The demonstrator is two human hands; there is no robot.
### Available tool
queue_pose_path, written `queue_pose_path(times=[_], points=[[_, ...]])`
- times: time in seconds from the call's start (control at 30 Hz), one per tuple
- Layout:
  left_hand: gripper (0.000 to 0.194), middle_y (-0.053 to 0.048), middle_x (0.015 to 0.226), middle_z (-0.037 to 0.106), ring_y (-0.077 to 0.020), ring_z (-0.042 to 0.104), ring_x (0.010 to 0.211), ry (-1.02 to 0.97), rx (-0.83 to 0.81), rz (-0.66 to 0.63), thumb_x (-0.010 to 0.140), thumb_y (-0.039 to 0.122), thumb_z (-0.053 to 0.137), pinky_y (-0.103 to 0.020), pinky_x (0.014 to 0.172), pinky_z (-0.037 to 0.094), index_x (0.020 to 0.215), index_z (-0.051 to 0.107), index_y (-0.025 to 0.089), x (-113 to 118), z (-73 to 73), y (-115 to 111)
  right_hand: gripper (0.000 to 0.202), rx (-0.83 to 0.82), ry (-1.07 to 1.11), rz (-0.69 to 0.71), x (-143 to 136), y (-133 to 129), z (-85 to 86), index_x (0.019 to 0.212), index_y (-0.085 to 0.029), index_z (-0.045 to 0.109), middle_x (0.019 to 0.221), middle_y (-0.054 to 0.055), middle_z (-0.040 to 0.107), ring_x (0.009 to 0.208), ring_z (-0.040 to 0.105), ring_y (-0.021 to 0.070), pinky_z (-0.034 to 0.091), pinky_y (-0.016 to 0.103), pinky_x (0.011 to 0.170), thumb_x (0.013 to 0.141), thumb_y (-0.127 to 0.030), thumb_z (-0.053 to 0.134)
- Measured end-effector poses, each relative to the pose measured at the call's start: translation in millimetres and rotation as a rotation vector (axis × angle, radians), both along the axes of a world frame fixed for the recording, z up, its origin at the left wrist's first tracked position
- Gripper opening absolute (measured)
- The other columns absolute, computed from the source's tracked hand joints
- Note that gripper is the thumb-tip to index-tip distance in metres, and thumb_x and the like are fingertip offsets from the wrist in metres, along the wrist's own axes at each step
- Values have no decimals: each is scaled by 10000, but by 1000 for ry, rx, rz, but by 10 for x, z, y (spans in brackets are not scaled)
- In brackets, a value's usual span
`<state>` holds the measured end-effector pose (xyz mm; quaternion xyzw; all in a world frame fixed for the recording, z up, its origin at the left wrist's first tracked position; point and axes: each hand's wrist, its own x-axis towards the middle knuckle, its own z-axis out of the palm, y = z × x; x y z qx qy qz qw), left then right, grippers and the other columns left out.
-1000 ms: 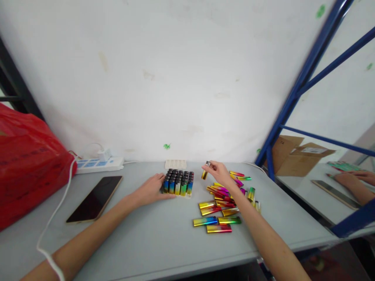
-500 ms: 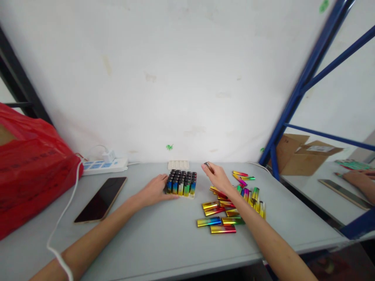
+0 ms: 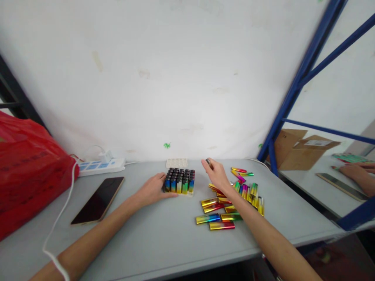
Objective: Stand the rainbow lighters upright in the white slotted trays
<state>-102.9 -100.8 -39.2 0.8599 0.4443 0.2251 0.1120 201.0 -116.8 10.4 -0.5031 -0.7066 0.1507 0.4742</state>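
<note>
One lighter (image 3: pixel 209 162): in your right hand (image 3: pixel 216 174), pinched between closed thumb and fingers; dark end showing at the top, the rest mostly hidden by your fingers.
Right hand, position: raised above the table (image 3: pixel 158 246), to the right of the upright block and apart from it.
Left hand (image 3: pixel 151 190): closed against the left side of the block, thumb along the front, fingers toward the rear left corner.
Upright block (image 3: pixel 179 182): lighters standing close together in rows, black tops up, bodies in blue, green and yellow; in front of you, between your two hands.
White base (image 3: pixel 190 194): under the block, its edge visible at the front right.
White grid tray (image 3: pixel 176 163): flat, just behind the block, near the wall (image 3: pixel 187 86).
Loose lighters (image 3: pixel 215 207): a scattered pile lying beneath and around your right forearm; metallic gold, red, green, blue and magenta.
Phone (image 3: pixel 98 201): dark screen up, left of your left hand.
Power strip (image 3: pixel 101 168): behind the phone, white with blue panels, a charger (image 3: pixel 105 156) plugged in.
White cable (image 3: pixel 57 222): curving down across your left forearm.
Red bag (image 3: pixel 32 168): far left.
Blue frame (image 3: pixel 293 97): right side; cardboard box (image 3: pixel 304 152) and another person's hand (image 3: pixel 354 175) beyond it.
</note>
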Motion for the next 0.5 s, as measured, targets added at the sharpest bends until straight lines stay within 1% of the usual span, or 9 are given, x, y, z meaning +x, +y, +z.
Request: queue_pose_path(times=[0.1,0.17,0.27,0.33,0.37,0.43,0.5], points=[[776,-100,1204,748,-344,690,1138,19,6,26,724,834,737,-415,1029,539,1227,713,244,4,11,-5,403,-41,-44,118,22,-79,79,825,-244,441,654,-54,500,613,473,139,350,264,633,1066,-562,386],[770,-98,1201,749,-340,690,1136,23,6,20,728,831,737,-416,1037,538,1229,715,247,10,24,-13,375,-37,-138,219,30,-143,151,868,-243,466,708,-32,564,657,530,149,391,267,675,1095,-520,355],[766,-101,1216,747,-335,687,1136,21,7,5,737,821,738,-421,1050,533,1247,712,250,25,52,-33,404,81,-324,311,25,-233,253,836,-231,512,816,17,610,764,553,170,416,287,748,1099,-513,390],[768,-108,1243,740,-337,685,1143,28,-2,3,747,819,732,-434,1056,531,1261,708,249,35,72,-47,447,106,-402,341,11,-275,290,789,-222,532,799,17,602,744,530,170,406,290,729,1093,-530,420],[774,-113,1258,735,-341,683,1148,38,-8,5,751,819,729,-443,1057,531,1271,703,247,38,79,-52,461,73,-420,361,3,-287,295,776,-218,547,766,8,600,710,520,164,398,286,702,1088,-539,436],[780,-121,1277,728,-345,679,1157,53,-15,4,755,816,728,-452,1057,531,1287,694,246,38,79,-52,464,-46,-422,411,-15,-294,282,777,-208,594,705,-7,622,646,524,152,387,274,649,1070,-550,485],[775,-118,1278,729,-341,675,1162,43,-7,-3,751,806,740,-444,1060,527,1289,691,252,30,58,-36,435,-165,-398,469,-31,-285,249,792,-195,648,705,-1,689,637,583,156,404,263,632,1040,-540,556]])
